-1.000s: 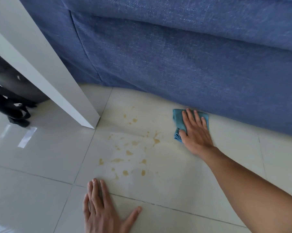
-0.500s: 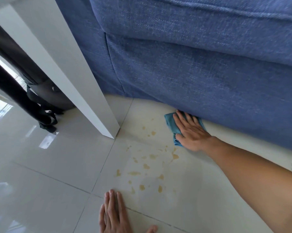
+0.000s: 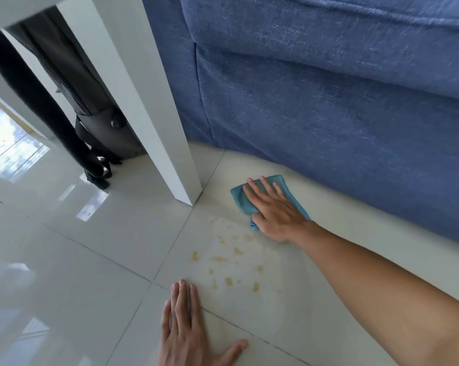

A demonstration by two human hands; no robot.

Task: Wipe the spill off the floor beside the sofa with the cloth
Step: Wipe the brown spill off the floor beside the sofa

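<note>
Brown splashes of the spill [image 3: 233, 262] dot the pale floor tiles in front of the blue sofa [image 3: 328, 107]. A folded teal cloth [image 3: 242, 198] lies flat on the floor at the far edge of the spill, close to the sofa base. My right hand [image 3: 274, 211] presses down on the cloth, fingers spread over it and thumb hooked around its near edge. My left hand [image 3: 187, 328] rests flat on the tiles just nearer than the spill, fingers together, holding nothing.
A white table leg [image 3: 154, 122] stands on the floor just left of the cloth. Behind it a dark bag [image 3: 99, 133] with straps sits on the glossy floor [image 3: 64, 260]. The sofa front closes off the right and back.
My right hand has slid the cloth left along the sofa base toward the table leg. The splashes at the far edge of the spill are gone. The view shifted left.
</note>
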